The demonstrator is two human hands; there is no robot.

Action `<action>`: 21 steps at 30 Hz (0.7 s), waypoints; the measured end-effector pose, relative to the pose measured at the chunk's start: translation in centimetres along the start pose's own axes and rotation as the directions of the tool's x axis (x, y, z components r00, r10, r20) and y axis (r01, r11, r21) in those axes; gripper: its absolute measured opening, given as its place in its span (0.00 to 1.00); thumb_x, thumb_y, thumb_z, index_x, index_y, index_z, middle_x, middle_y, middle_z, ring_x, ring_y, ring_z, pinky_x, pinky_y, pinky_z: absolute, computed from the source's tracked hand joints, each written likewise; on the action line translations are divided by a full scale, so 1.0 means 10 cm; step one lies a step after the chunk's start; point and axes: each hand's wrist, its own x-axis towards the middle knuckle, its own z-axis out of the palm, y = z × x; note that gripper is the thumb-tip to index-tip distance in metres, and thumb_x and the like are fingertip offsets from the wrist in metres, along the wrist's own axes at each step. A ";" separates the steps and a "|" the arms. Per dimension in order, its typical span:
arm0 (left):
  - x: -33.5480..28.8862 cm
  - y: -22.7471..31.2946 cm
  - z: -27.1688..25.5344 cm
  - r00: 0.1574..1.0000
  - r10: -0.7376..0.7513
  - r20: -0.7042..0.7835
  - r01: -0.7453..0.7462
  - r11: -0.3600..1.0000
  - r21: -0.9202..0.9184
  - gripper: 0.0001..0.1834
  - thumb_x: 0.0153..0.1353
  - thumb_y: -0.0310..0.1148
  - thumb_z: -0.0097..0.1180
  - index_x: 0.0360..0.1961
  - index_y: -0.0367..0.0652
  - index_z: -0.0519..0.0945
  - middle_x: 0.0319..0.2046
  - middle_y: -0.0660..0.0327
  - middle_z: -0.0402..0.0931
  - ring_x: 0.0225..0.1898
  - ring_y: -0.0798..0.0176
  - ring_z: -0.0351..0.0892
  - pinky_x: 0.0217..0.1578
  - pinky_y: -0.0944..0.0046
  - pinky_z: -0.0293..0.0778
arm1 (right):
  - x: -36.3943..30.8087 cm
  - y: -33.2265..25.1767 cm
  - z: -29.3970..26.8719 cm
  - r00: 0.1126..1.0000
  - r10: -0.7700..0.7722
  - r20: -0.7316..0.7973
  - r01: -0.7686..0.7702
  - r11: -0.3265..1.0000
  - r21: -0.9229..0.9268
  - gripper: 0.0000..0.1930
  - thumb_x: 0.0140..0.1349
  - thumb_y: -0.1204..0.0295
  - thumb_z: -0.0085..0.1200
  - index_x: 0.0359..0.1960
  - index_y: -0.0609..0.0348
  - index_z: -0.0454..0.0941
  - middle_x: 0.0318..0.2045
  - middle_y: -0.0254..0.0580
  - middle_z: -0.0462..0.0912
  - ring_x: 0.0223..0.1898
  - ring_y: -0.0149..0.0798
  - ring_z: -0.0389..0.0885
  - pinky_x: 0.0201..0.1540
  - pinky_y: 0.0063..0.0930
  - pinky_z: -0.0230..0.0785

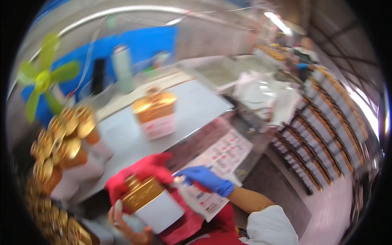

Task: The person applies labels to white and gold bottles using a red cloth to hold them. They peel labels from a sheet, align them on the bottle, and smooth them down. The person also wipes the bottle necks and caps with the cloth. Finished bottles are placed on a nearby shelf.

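Note:
My left hand [126,223], with bare fingers, is closed around the lower left side of a flat bottle. That bottle [159,210] has a gold upper part and a plain white lower part, and it tilts over a red cloth [141,167] near my lap. Just right of it, my right hand [202,178] wears a blue glove and pinches a sheet of printed stickers [206,202]. A second sticker sheet [226,153] lies beyond that hand. On the pale worktop [196,96] stands another gold and white bottle [157,118] with pinkish print on its front. Motion blurs the details.
Many gold and white bottles [69,153] crowd the left side. A green fan [43,81] is behind them, near a pale green tumbler [122,67]. White plastic sheeting [265,96] lies at the back right. Rows of stacked bottles [322,130] line the right. A person [305,51] is far back.

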 end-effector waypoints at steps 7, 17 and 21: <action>0.89 0.07 -0.03 0.792 0.308 0.527 -0.319 0.945 -0.074 0.40 0.60 0.60 0.44 0.60 0.35 0.66 0.55 0.58 0.72 0.60 0.50 0.58 0.57 0.52 0.53 | -0.20 0.09 -0.16 0.995 0.047 0.083 -0.045 0.999 -0.026 0.16 0.66 0.67 0.41 0.48 0.57 0.79 0.30 0.39 0.78 0.29 0.26 0.72 0.40 0.21 0.67; 0.92 0.06 0.13 0.855 0.270 0.442 -0.281 0.959 -0.041 0.28 0.63 0.53 0.46 0.51 0.42 0.76 0.47 0.54 0.77 0.51 0.50 0.69 0.51 0.53 0.62 | -0.06 -0.01 -0.20 0.976 0.171 0.132 -0.178 0.983 0.045 0.16 0.67 0.67 0.40 0.49 0.58 0.78 0.27 0.35 0.76 0.29 0.25 0.71 0.40 0.19 0.66; 0.48 -0.34 0.08 0.908 0.145 0.394 -0.111 0.988 -0.109 0.36 0.59 0.59 0.48 0.55 0.37 0.70 0.50 0.42 0.67 0.50 0.46 0.66 0.51 0.49 0.63 | 0.08 -0.16 -0.03 0.961 0.137 0.239 -0.148 0.988 0.032 0.16 0.68 0.67 0.40 0.50 0.58 0.78 0.27 0.33 0.76 0.29 0.24 0.70 0.40 0.19 0.66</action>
